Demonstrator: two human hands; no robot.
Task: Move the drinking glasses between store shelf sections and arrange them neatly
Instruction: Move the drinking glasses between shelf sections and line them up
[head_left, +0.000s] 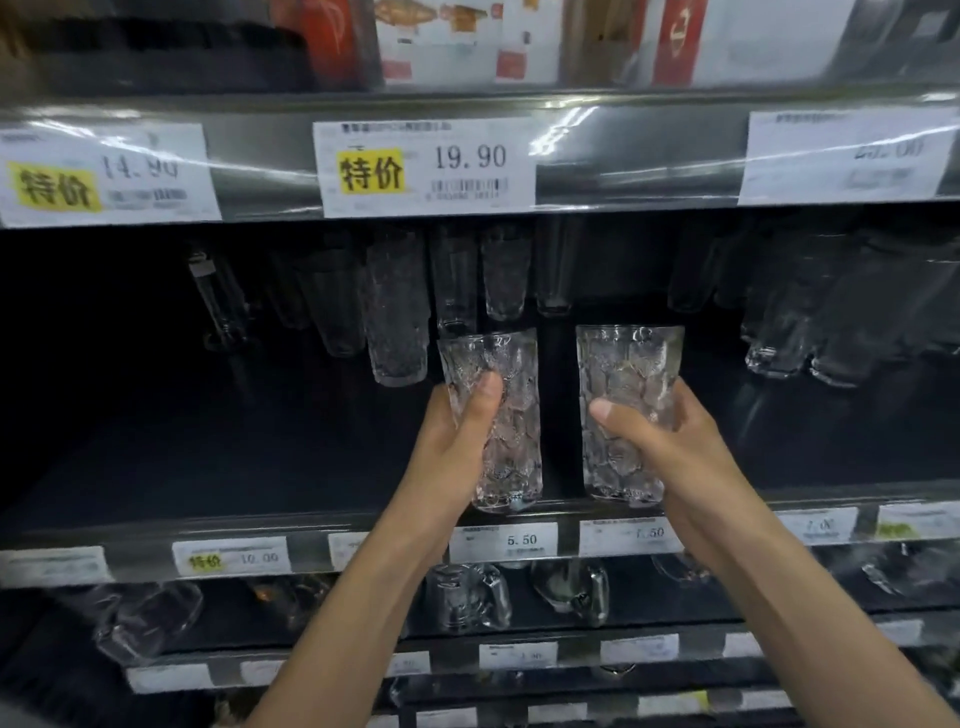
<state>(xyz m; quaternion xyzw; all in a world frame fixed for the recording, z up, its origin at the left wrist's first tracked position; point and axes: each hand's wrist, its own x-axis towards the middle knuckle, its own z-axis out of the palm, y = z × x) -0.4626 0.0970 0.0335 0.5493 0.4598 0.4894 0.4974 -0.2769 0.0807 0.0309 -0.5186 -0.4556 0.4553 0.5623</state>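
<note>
Two tall clear textured drinking glasses are held upright in front of the dark middle shelf (218, 457). My left hand (457, 436) grips the left glass (511, 415) round its middle, thumb on the front. My right hand (654, 436) grips the right glass (623, 374) the same way. Both glass bases hang just above the shelf's front edge, about a hand's width apart. Behind them, several more glasses (397, 306) stand in rows at the back of the shelf.
Another group of glasses (810, 322) stands at the back right. The shelf's left half is dark and bare. Price tags (503, 540) line the shelf front. Glass mugs (467, 597) sit on the shelf below. Boxed goods fill the top shelf (441, 41).
</note>
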